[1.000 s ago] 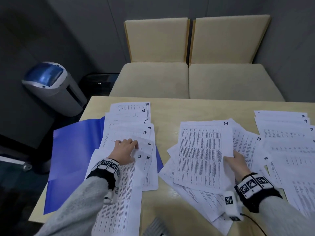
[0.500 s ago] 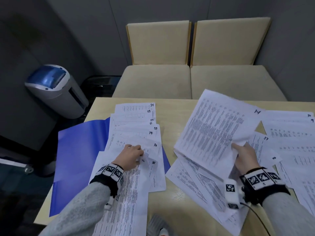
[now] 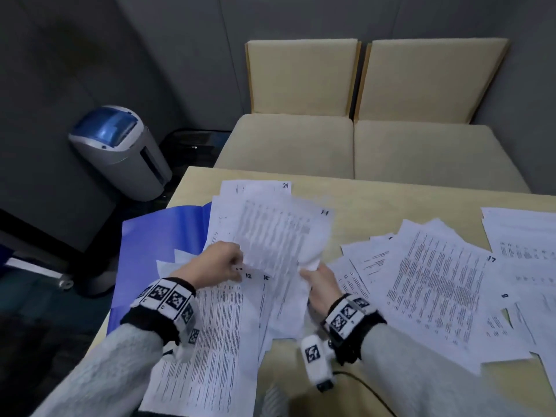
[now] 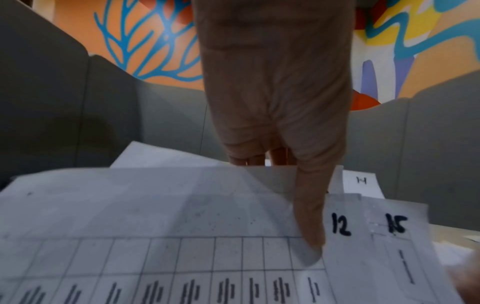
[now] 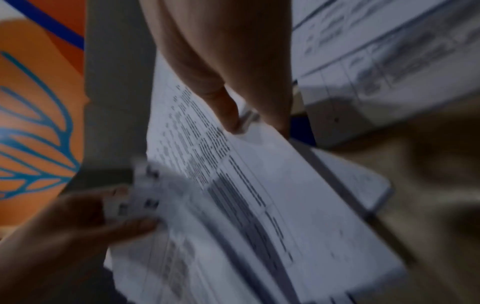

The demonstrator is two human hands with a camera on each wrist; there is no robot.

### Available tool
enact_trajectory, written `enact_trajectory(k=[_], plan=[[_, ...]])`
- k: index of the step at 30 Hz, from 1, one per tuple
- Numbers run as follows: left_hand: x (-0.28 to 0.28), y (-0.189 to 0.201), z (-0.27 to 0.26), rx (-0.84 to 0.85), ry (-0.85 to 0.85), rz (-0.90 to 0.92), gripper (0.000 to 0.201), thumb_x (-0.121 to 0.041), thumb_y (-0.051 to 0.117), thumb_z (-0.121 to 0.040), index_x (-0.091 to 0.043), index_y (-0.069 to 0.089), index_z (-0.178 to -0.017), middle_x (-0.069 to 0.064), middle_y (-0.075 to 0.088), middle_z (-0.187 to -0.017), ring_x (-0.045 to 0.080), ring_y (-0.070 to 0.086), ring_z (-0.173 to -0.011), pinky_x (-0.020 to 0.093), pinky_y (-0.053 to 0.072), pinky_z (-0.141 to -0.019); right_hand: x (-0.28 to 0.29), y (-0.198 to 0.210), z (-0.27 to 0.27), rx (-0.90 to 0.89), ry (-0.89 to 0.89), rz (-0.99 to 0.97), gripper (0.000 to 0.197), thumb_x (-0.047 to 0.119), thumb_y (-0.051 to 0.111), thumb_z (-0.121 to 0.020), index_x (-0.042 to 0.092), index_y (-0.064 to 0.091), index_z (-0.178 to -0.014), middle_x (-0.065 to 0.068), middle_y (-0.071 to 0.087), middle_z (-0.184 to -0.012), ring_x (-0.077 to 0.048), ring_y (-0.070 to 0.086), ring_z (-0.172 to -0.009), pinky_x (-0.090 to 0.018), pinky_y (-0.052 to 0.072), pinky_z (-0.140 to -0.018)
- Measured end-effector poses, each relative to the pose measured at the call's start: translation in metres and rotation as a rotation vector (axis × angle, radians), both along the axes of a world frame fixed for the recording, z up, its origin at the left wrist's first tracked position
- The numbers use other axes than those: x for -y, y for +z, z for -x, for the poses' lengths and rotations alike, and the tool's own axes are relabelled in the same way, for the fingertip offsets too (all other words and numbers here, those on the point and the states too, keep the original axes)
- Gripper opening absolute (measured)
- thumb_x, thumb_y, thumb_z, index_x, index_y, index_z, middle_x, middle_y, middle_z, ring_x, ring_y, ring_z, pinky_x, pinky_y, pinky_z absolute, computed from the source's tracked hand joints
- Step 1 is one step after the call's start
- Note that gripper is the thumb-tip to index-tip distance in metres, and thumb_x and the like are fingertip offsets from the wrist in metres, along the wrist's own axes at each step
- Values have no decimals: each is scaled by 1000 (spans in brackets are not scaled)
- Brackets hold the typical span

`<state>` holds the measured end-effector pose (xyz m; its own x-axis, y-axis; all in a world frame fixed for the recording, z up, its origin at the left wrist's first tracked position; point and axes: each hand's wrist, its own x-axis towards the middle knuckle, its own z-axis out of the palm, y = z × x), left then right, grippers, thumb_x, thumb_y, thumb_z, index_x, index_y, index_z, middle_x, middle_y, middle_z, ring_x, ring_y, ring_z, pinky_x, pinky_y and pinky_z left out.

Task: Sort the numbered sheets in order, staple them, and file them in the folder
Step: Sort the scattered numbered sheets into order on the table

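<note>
Numbered printed sheets lie in three spreads on the table [image 3: 361, 200]. The left pile [image 3: 255, 188], topped at the far end by sheet 24, lies partly on the open blue folder [image 3: 159, 251]. My left hand [image 3: 234, 266] pinches the top edge of sheet 12 [image 4: 340, 226], thumb [image 4: 309, 216] on top, beside sheet 15 [image 3: 266, 277]. My right hand [image 3: 307, 273] grips sheet 14 [image 3: 270, 236] by its lower corner and holds it, blurred, over the left pile. Sheet 14 [image 5: 259, 185] slopes down from my right hand [image 5: 233, 115].
A middle spread with sheet 17 [image 3: 436, 281] and a right pile [image 3: 517, 230] cover the right half of the table. Two beige seats [image 3: 361, 139] stand beyond the far edge. A grey and blue bin [image 3: 120, 152] stands on the floor at left.
My right hand lifted sheet 14 off the middle spread and carried it left, over the left pile. My left hand stayed at sheets 12 and 15 and raised the edge of sheet 12.
</note>
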<state>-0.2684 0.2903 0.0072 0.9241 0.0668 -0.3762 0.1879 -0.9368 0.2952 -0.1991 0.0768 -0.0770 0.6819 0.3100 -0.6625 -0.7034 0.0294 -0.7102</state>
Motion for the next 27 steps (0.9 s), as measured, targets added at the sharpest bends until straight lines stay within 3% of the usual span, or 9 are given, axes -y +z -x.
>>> enact_trajectory(k=[5, 8, 10, 12, 17, 20, 24, 25, 27], plan=[[-3, -17, -1, -15, 56, 10, 35, -12, 72, -76, -24, 41, -64, -7, 45, -79, 14, 43, -74, 15, 29, -56, -16, -14, 43, -169, 385, 152, 29, -8, 57, -82, 6, 60, -108, -14, 68, -104, -30, 66, -89, -42, 57, -77], [-1, -32, -2, -37, 68, 13, 37, -8, 68, -76, -27, 40, -63, -6, 44, -81, 15, 44, -77, 11, 28, -57, -16, -11, 50, 39, 532, 297, 21, 6, 59, -84, 10, 53, -104, -8, 56, -85, -21, 52, -65, -25, 43, -51], [1, -40, -3, -49, 81, 31, 34, -6, 67, -75, -25, 42, -63, -8, 44, -80, 15, 45, -78, 11, 29, -57, -17, -5, 49, 261, 622, 396, 9, 26, 47, -94, 17, 47, -96, -2, 52, -87, -20, 51, -77, -26, 39, -60], [2, -46, -5, -47, 86, 52, 32, -4, 65, -75, -24, 44, -62, -8, 45, -79, 15, 47, -77, 13, 31, -57, -16, -4, 46, 380, 680, 488, 25, 30, 31, -100, 15, 41, -82, -1, 49, -84, -21, 49, -86, -30, 35, -71], [3, -47, -11, -9, 14, -8, 37, -9, 68, -74, -30, 41, -59, -15, 43, -72, 14, 41, -85, 24, 33, -71, -13, -8, 43, 183, 860, 496, 31, 21, 47, -93, 16, 41, -63, -3, 50, -61, -16, 42, -46, -17, 29, -38], [6, -48, -15, 9, -34, 8, 40, -8, 69, -72, -32, 41, -57, -17, 43, -70, 13, 41, -87, 25, 36, -76, -20, -8, 39, 197, 947, 536, 32, 20, 53, -90, 15, 45, -60, -4, 50, -58, -16, 43, -46, -21, 32, -42], [12, -52, -22, -12, -80, 50, 33, -1, 68, -71, -23, 47, -58, -13, 45, -67, 14, 48, -79, 15, 33, -63, -24, -4, 34, 12, 928, 452, 21, 9, 53, -90, 8, 50, -69, -7, 55, -62, -15, 44, -46, -19, 27, -40], [14, -54, -24, -19, -88, 48, 28, -1, 67, -71, -21, 50, -61, -13, 46, -67, 14, 50, -78, 14, 35, -66, -23, -4, 31, -40, 899, 428, 20, 8, 54, -91, 7, 50, -71, -7, 57, -62, -14, 47, -46, -16, 27, -38], [16, -58, -28, -50, -87, 31, 22, -2, 65, -73, -19, 53, -66, -9, 53, -71, 16, 54, -79, 22, 40, -86, -21, -4, 28, -122, 858, 388, 16, 8, 55, -92, 5, 51, -77, -8, 61, -61, -15, 51, -46, -16, 30, -38]])
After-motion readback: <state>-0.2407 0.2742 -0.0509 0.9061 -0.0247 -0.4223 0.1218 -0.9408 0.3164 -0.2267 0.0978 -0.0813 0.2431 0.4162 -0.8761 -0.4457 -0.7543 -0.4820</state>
